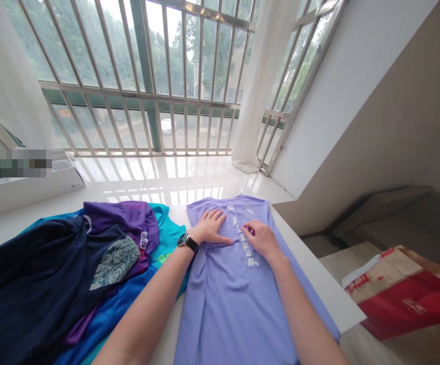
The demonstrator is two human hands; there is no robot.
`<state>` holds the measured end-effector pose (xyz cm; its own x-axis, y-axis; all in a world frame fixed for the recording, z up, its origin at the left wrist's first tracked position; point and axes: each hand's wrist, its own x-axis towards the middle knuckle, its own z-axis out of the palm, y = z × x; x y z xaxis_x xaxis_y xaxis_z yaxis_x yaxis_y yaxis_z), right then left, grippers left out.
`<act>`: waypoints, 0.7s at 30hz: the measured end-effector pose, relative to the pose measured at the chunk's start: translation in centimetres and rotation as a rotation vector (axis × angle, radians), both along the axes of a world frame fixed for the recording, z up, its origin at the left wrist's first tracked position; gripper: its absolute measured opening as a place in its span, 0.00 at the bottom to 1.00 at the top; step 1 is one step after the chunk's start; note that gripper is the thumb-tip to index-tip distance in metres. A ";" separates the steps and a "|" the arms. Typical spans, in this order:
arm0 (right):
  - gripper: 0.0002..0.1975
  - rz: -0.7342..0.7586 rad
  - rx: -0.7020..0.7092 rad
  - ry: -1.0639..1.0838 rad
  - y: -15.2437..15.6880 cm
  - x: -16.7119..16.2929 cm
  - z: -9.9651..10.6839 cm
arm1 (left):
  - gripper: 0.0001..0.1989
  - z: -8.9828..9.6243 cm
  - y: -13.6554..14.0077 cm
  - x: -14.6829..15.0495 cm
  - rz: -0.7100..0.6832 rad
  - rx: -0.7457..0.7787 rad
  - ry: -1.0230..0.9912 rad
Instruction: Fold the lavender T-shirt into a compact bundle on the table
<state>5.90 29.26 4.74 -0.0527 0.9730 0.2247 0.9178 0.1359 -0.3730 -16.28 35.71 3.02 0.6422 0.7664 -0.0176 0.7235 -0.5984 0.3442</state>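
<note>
A lavender T-shirt (235, 304) lies spread on the white sill, white lettering running down its upper part. My left hand (210, 228) rests flat on the shirt's upper left, fingers spread, a black-strapped watch (188, 243) on its wrist. To the right of the lettering, my right hand (260, 238) touches the shirt with its fingers curled and thumb and forefinger brought together. Whether cloth or some small thing is pinched there is hidden. Small creases run through the fabric between both hands.
At left lies a pile of clothes: a navy garment (33, 284) with a patterned patch, a purple shirt (123, 218) and turquoise and blue ones. A white box (25, 182) stands behind. Beyond the sill's right edge are paper bags (413, 299). Barred windows and a curtain (258, 91) rise behind.
</note>
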 end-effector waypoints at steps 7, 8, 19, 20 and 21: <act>0.13 -0.046 -0.053 -0.022 0.6 -0.1 -0.9 | 0.56 0.0 0.0 -0.1 0.000 0.005 0.004; 0.10 -0.064 -0.055 -0.023 0.7 -0.1 -1.1 | 0.56 0.0 0.0 -0.1 0.000 0.003 0.004; 0.07 -0.214 -0.034 -0.072 0.9 -1.0 -1.3 | 0.55 0.0 0.0 -0.1 0.004 -0.006 0.007; 0.07 -0.218 -0.023 -0.066 0.9 -1.0 -1.2 | 0.54 0.0 0.0 -0.1 0.005 -0.008 0.007; 0.07 -0.220 -0.007 -0.048 0.9 -1.1 -1.2 | 0.54 0.1 0.0 -0.1 0.005 -0.009 0.007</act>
<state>4.81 30.16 3.58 0.1505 0.9637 0.2204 0.9419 -0.0721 -0.3281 -16.34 35.66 3.11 0.6380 0.7695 -0.0290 0.7289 -0.5913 0.3450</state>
